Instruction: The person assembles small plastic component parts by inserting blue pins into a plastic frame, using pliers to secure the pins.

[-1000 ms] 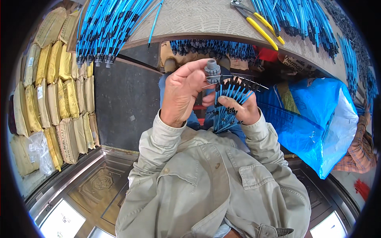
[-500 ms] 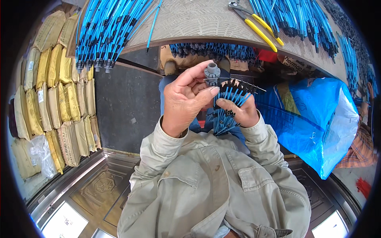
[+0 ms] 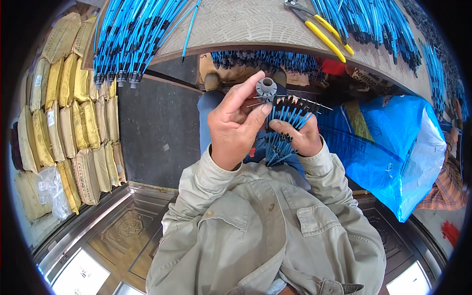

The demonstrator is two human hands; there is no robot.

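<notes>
My left hand (image 3: 232,127) grips a round grey plastic fitting (image 3: 266,87) with a hollow centre and notched rim between thumb and fingers. Its open end faces up. Close beside it, my right hand (image 3: 301,136) is closed around a fanned bundle of thin blue tubes (image 3: 279,145) with black ends. The right thumb presses across the tubes. Thin metal rods (image 3: 314,104) run crosswise near the black tips. Both hands are held above my lap, almost touching. The left fingers behind the fitting are partly hidden.
A table (image 3: 236,29) ahead bears blue tube assemblies (image 3: 132,39) at left, more tubes (image 3: 368,29) at right, and yellow-handled pliers (image 3: 327,34). Stacked paper-wrapped packs (image 3: 73,113) stand at left. A large blue plastic bag (image 3: 383,147) lies at right.
The fitting has tilted so its hollow end now faces up, and it has shifted slightly right. My left hand has moved a little right with it; my right hand still holds the tubes.
</notes>
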